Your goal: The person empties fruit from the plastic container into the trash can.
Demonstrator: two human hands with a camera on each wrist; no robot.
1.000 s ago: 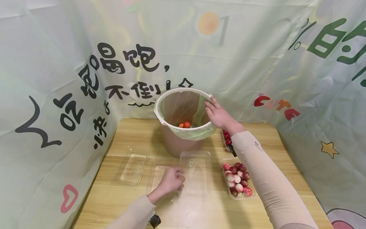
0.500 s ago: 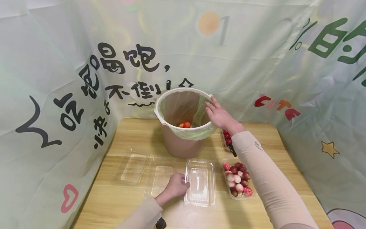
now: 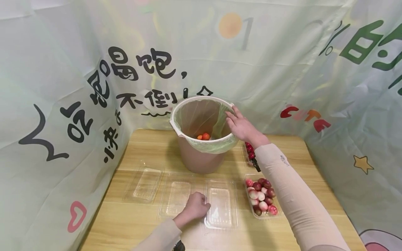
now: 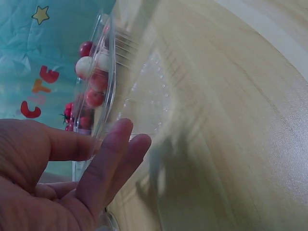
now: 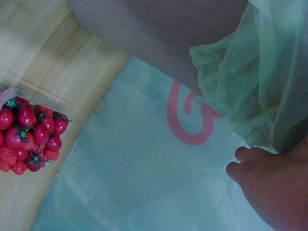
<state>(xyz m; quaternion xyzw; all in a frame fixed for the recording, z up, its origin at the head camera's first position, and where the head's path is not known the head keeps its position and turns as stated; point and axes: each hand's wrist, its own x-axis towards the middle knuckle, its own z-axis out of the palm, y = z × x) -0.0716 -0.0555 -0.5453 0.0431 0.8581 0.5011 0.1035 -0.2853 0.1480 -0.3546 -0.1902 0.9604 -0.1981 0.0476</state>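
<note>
My left hand [image 3: 194,205] is at the left rim of a clear plastic container [image 3: 221,205] on the table, pinching that rim between thumb and fingers. In the left wrist view the thumb [image 4: 72,147] meets the transparent edge, while other fingers [image 4: 108,159] lie across it. My right hand [image 3: 243,129] holds the right rim of a brownish-pink trash bin [image 3: 201,158] with a white rim and green liner bag [image 3: 216,148]. Two orange-red round fruits [image 3: 204,136] show inside the bin. Only part of the right hand [image 5: 274,183] appears in the right wrist view, beside the liner.
Two more clear containers, one in the middle [image 3: 176,195] and one at left [image 3: 147,184], sit on the wooden table [image 3: 125,216]. A box of pink and dark-red round fruits [image 3: 262,197] stands at right. Behind it is a box of cherry tomatoes and raspberries [image 5: 31,134]. Printed cloth [image 3: 267,69] surrounds the table.
My left hand has moved right and slightly toward me. The right-hand clear container has shifted toward me and slightly right, and lies flat. My right hand has stayed on the bin's rim.
</note>
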